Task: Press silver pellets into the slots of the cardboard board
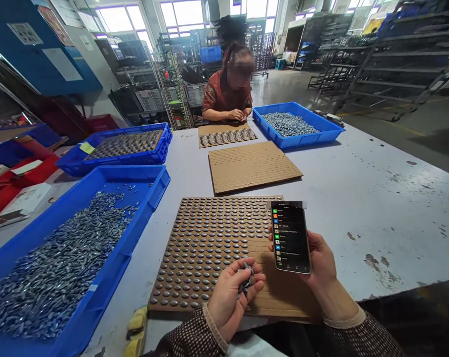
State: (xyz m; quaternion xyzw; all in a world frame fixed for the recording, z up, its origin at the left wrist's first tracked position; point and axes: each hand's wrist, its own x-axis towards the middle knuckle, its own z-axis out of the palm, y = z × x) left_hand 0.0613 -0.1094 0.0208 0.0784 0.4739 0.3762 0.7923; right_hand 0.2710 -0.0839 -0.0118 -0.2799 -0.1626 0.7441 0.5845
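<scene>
My left hand (233, 292) is curled round a small bunch of shiny grey metal pieces (246, 278), above the near part of a cardboard sheet (276, 292). Rows of oval metal pieces (205, 243) stand on that sheet, covering its left and far parts; bare grooved cardboard shows at the near right. In my right hand (323, 263) is a smartphone (290, 238), held upright over the sheet's right edge. Its lit dark screen shows a list with coloured icons. The phone hides part of the sheet and some of my right fingers.
A blue tray (150, 198) of loose metal pieces stands left, with another blue tray (164, 141) behind it. Stacked grooved cardboard (254, 166) lies ahead. Across the table, a person (227, 94) works over a part-filled sheet (227, 141), beside a blue tray (309, 141) of pieces.
</scene>
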